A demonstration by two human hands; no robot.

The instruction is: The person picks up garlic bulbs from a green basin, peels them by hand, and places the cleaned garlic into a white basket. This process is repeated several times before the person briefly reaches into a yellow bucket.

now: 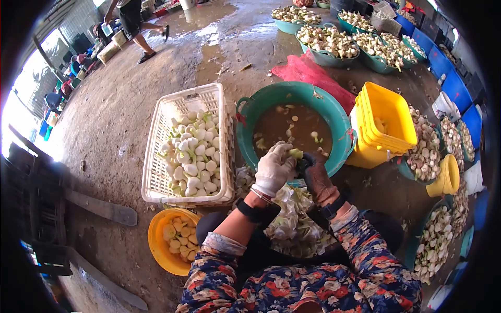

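Note:
My left hand [275,166], in a pale glove, has its fingers closed round a small greenish-white bulb [296,153] above the near rim of a green tub [243,136]. My right hand [317,178], in a darker, stained glove, is closed close beside the bulb; what it grips is hidden. Brown water and a few bulbs lie in the tub. Below my hands is a heap of pale peelings [292,219]. To the left, a white crate [148,172] holds many peeled white bulbs [191,169].
A yellow bowl [155,245] of bulbs stands at the lower left. Stacked yellow buckets [360,138] and red netting [308,73] are right of the tub. Tubs of unpeeled bulbs [425,151] line the right. A person [133,26] walks at the upper left.

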